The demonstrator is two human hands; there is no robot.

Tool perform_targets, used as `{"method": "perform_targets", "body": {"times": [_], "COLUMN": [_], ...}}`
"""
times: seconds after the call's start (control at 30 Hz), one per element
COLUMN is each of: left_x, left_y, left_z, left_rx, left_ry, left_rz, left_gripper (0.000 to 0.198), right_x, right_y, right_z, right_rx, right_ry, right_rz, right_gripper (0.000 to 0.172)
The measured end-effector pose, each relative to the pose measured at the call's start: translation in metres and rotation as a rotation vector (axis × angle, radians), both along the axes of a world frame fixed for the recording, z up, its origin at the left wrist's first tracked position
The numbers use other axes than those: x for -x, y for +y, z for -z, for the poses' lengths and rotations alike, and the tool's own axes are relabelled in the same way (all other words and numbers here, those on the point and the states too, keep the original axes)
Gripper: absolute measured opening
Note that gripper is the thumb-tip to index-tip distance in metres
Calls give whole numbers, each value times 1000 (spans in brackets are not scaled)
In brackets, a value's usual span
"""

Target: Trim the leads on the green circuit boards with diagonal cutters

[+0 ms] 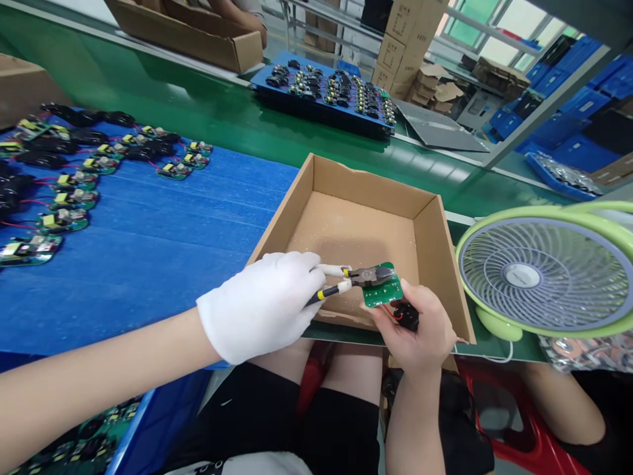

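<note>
At lower ctr of frame, your bare R fingers [415, 297] pinch a green PCB [383, 295], prob light, stiff but fragile, best held by edges, while gloved L fingers [305, 285] grip pliers [366, 276].

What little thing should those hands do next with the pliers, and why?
Probably give the pliers a gentle squeeze with the gloved left hand: their tips already lie over the green circuit board, the right hand holds it steady, and the cardboard box underneath might catch any bits.
</note>
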State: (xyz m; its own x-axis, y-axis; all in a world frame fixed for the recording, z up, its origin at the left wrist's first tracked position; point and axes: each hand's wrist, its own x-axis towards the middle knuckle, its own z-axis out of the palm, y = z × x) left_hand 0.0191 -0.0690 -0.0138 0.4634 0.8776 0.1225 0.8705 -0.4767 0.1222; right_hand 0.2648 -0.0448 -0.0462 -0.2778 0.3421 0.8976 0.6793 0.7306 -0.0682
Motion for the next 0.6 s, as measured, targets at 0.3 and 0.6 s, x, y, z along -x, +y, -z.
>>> {"method": "perform_targets", "body": {"times": [0.3,0.6], "left_x": [1,-6], "left_y": [-1,-6], "left_z": [3,0], "left_rx": [-251,-322], "left_ry": [6,69], "left_rz": [80,48], "left_gripper": [31,32], "right_x": [-2,-1], "right_y": [1,1], "right_z": [-1,-2], "right_rx": [6,22], "right_ry": [-10,-9], "right_rz": [-51,-48], "right_gripper": [25,26]}}
